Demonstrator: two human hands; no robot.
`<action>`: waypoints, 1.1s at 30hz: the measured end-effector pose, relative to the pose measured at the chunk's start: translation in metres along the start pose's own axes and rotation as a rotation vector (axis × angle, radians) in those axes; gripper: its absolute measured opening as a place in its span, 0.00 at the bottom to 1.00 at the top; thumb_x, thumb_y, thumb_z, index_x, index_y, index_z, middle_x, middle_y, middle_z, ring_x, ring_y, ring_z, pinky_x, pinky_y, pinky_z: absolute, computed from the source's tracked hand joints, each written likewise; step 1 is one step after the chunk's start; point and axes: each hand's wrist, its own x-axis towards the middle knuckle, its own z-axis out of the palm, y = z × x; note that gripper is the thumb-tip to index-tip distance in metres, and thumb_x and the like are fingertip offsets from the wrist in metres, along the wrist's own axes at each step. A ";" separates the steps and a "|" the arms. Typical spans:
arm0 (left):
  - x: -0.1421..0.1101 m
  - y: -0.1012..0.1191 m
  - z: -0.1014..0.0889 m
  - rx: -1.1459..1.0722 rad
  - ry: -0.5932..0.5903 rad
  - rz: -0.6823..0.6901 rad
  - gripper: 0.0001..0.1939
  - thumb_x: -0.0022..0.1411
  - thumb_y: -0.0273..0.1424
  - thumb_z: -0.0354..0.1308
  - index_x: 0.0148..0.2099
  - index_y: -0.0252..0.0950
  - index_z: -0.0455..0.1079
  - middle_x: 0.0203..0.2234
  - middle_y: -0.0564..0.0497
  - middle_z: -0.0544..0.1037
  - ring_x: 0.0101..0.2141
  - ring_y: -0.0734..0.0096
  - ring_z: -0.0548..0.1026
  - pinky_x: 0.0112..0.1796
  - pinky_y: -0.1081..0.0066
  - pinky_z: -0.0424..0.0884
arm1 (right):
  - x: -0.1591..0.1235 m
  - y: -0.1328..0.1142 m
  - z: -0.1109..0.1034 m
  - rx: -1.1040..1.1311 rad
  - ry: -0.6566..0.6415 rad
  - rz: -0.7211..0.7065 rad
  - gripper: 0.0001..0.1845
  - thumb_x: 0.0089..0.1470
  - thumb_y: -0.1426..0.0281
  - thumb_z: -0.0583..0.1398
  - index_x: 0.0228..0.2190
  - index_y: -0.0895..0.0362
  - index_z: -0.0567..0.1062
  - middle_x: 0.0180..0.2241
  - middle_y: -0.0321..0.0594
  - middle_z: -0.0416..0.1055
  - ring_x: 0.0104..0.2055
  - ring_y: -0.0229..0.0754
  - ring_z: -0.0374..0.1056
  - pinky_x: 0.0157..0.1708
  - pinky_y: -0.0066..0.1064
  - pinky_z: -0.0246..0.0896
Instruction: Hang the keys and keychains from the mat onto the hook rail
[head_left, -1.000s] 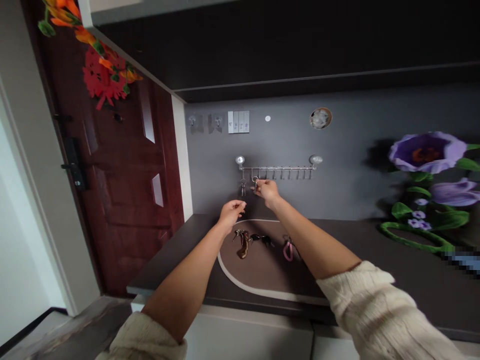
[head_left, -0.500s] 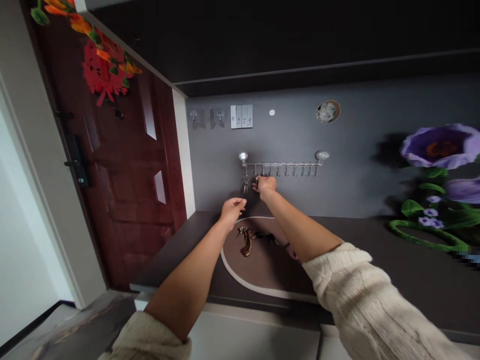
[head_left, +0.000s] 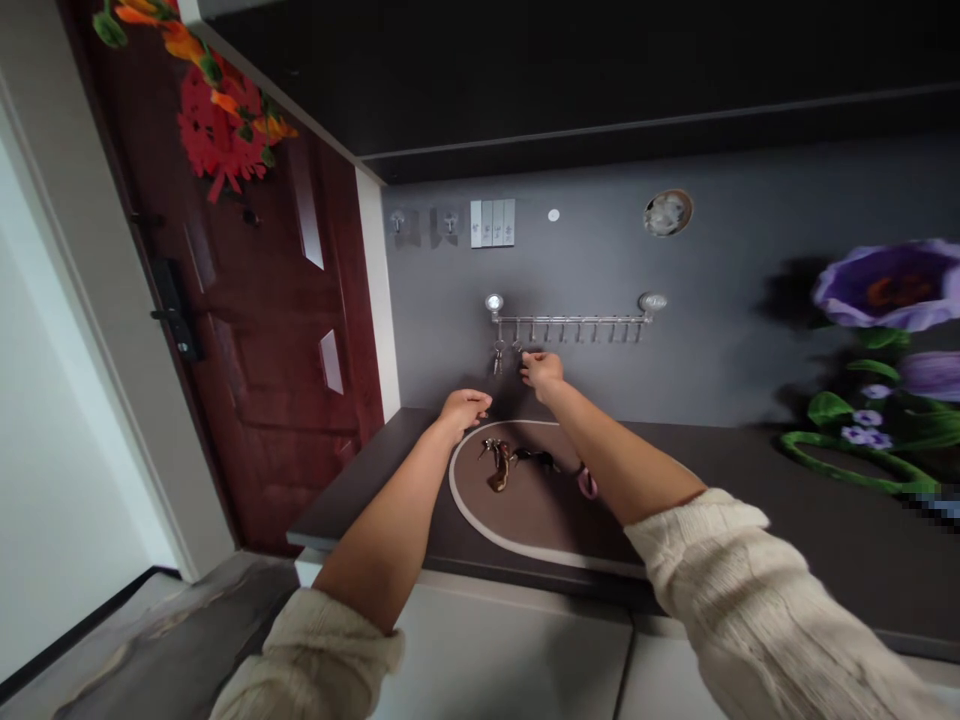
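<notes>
Against the grey wall, a silver hook rail (head_left: 577, 321) carries a bunch of keys (head_left: 498, 360) on its leftmost hook. From the hook beside it hangs a second key ring (head_left: 517, 346). My right hand (head_left: 543, 372) is closed at that second ring, its fingertips pinched on the keys, which they mostly cover. Lower and to the left, my left hand (head_left: 463, 408) hovers over the mat's back edge with thumb and fingers together; whatever may be between them is hidden. On the brown mat (head_left: 540, 520) lie keys with a brown fob (head_left: 499, 470), a black key item (head_left: 534, 458) and a pink loop (head_left: 587, 483).
A dark cabinet (head_left: 570, 80) overhangs the counter (head_left: 750, 520). Purple artificial flowers (head_left: 885, 290) stand at the right. Wall switches (head_left: 493, 223) and clear hooks (head_left: 450, 224) are above the rail. The dark red door (head_left: 285, 340) is at the left.
My right hand has shifted slightly right from the second hook, leaving its ring in clearer sight. My left hand has stayed nearly in place. The whole view has shifted a little.
</notes>
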 end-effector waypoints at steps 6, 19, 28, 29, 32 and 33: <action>-0.004 0.001 -0.013 0.147 -0.129 -0.002 0.04 0.44 0.25 0.58 0.28 0.33 0.69 0.21 0.53 0.71 0.20 0.81 0.66 0.22 0.78 0.61 | -0.048 0.000 -0.010 0.017 -0.061 0.117 0.02 0.43 0.73 0.57 0.24 0.59 0.66 0.21 0.35 0.65 0.21 0.30 0.60 0.22 0.23 0.58; -0.003 -0.010 -0.012 0.448 -0.288 0.016 0.03 0.41 0.27 0.60 0.23 0.32 0.71 0.13 0.52 0.68 0.17 0.78 0.63 0.21 0.75 0.58 | -0.080 0.044 -0.022 -0.474 -0.502 -0.091 0.01 0.35 0.75 0.61 0.17 0.61 0.73 0.14 0.33 0.64 0.18 0.29 0.54 0.22 0.23 0.48; -0.002 -0.015 -0.005 0.606 -0.307 0.040 0.07 0.41 0.31 0.61 0.20 0.31 0.70 0.10 0.56 0.63 0.14 0.83 0.55 0.19 0.76 0.51 | -0.083 0.042 -0.026 -0.769 -0.525 -0.170 0.08 0.41 0.72 0.57 0.25 0.61 0.76 0.21 0.36 0.69 0.22 0.30 0.58 0.25 0.22 0.50; -0.002 -0.014 -0.004 0.613 -0.306 0.033 0.06 0.41 0.30 0.61 0.21 0.31 0.70 0.10 0.55 0.64 0.14 0.82 0.55 0.19 0.75 0.51 | -0.083 0.042 -0.026 -0.781 -0.521 -0.165 0.09 0.41 0.71 0.57 0.26 0.62 0.76 0.22 0.37 0.69 0.22 0.31 0.59 0.25 0.22 0.50; -0.004 -0.014 -0.002 0.601 -0.290 0.011 0.04 0.41 0.27 0.60 0.21 0.31 0.71 0.12 0.54 0.66 0.15 0.82 0.58 0.20 0.75 0.52 | -0.084 0.042 -0.026 -0.775 -0.507 -0.149 0.10 0.42 0.70 0.57 0.26 0.62 0.76 0.22 0.38 0.70 0.23 0.31 0.59 0.25 0.22 0.51; -0.004 -0.013 -0.002 0.591 -0.280 0.006 0.03 0.41 0.26 0.60 0.21 0.31 0.71 0.12 0.54 0.67 0.15 0.82 0.59 0.20 0.76 0.52 | -0.085 0.042 -0.026 -0.765 -0.503 -0.144 0.10 0.42 0.70 0.57 0.26 0.62 0.76 0.22 0.38 0.69 0.23 0.31 0.59 0.25 0.22 0.50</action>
